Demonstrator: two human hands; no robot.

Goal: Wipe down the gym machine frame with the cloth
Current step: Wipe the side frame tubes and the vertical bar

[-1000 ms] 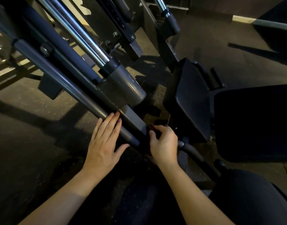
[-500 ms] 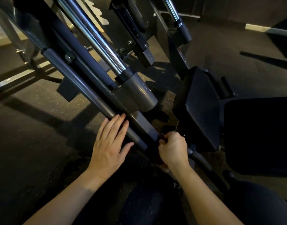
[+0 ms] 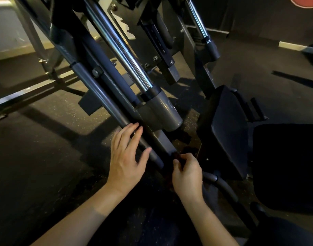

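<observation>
One frame rail (image 3: pixel 102 98) slants down-right; right hand (image 3: pixel 187 174) pinches cloth (image 3: pixel 175 155).

I see a dark, speckled rubber floor (image 3: pixel 37 166) carrying the gym machine frame (image 3: pixel 99 94), with its flat base bar (image 3: pixel 28 93) lying across the floor at the far left.

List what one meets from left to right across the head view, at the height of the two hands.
left hand → grey frame tube → right hand, pinching the dark cloth → black pad → dark seat
</observation>
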